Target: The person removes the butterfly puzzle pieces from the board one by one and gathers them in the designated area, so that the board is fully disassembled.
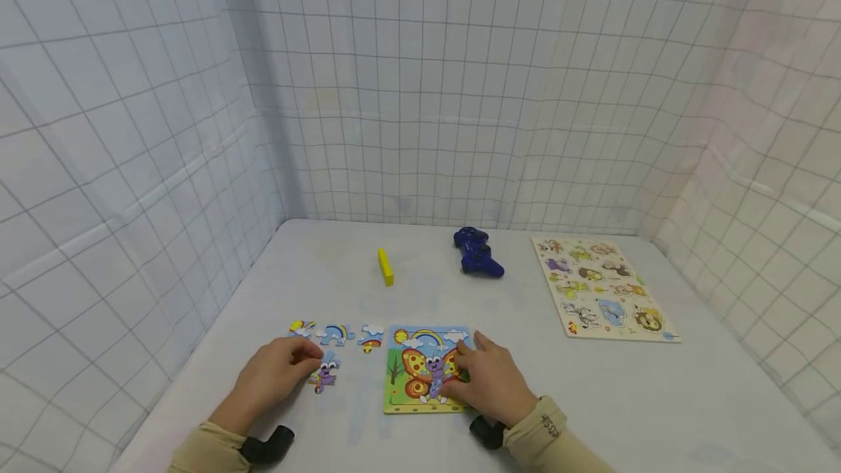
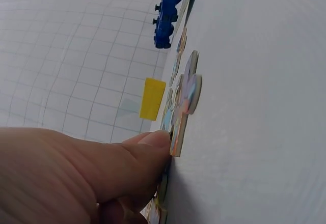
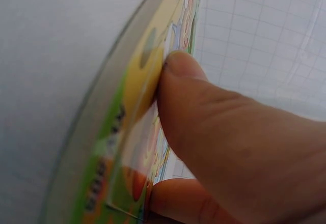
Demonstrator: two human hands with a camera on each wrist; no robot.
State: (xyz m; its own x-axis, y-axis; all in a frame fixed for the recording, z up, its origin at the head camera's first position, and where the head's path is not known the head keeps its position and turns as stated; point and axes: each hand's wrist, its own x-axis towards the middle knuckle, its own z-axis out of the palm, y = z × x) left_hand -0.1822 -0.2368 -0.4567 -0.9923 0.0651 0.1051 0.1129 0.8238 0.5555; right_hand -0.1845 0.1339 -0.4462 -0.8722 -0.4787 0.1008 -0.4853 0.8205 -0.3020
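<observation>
My left hand (image 1: 279, 374) is at the left of the table, thumb and forefinger pinching the edge of a jigsaw piece (image 1: 325, 371) with a purple butterfly face. In the left wrist view the thumb meets the edge of this piece (image 2: 187, 99), which looks tilted. Just beyond lie loose pieces: a sun piece (image 1: 302, 328), a rainbow piece (image 1: 336, 333) and a cloud piece (image 1: 371, 336). My right hand (image 1: 496, 379) rests on the right side of the butterfly puzzle board (image 1: 407, 408), thumb and fingers spread apart on its face. Whether they grip a piece there is hidden.
Farther back lie a yellow block (image 1: 385, 267) and a dark blue game controller (image 1: 477, 252). An animal puzzle board (image 1: 620, 290) lies at the right. White grid-patterned cloth walls (image 1: 453, 108) close in the back and both sides of the white table (image 1: 617, 400).
</observation>
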